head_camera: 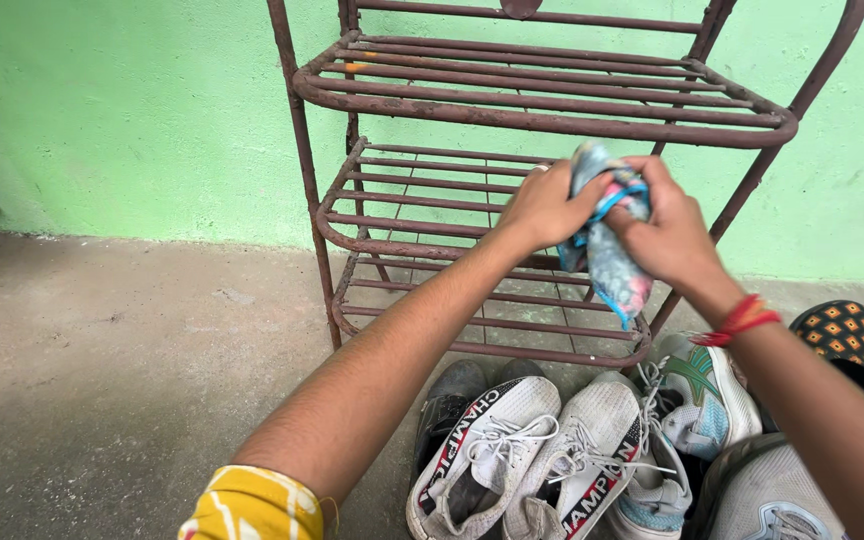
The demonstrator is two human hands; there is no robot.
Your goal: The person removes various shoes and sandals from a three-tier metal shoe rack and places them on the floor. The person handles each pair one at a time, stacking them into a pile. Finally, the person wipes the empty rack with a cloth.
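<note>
Sleeve: A bit of yellow sleeve (252, 503) with white marks shows at the very bottom, on the left arm.
Shoes: A heap of shoes lies on the floor, closest to the person. Two white sneakers (527, 455) with laces lie side by side in the middle. A dark shoe (449, 395) peeks out behind them on the left. A white and blue sneaker (704, 395) with a green mark lies to the right. A grey shoe (767, 495) is in the bottom right corner.
Slipper: A black slipper (845, 335) with orange shapes sits on the far right.
Band: A red thread band (742, 320) goes around the right wrist.
Left hand: The left hand (542, 208) is closed on the cloth's left side.
Right hand: The right hand (667, 228) is closed on the cloth's right side.
Cloth: A bunched-up cloth (607, 240) with blue, pink and grey colours is squeezed between both hands. It is up in the air, just in front of the rack's middle shelf.
Rack: A rusty brown metal shoe rack (542, 100) with three bar shelves stands behind the shoes.
Floor: The floor (122, 350) is grey and rough.
Wall: A green wall (132, 110) is at the back, behind the rack.
</note>
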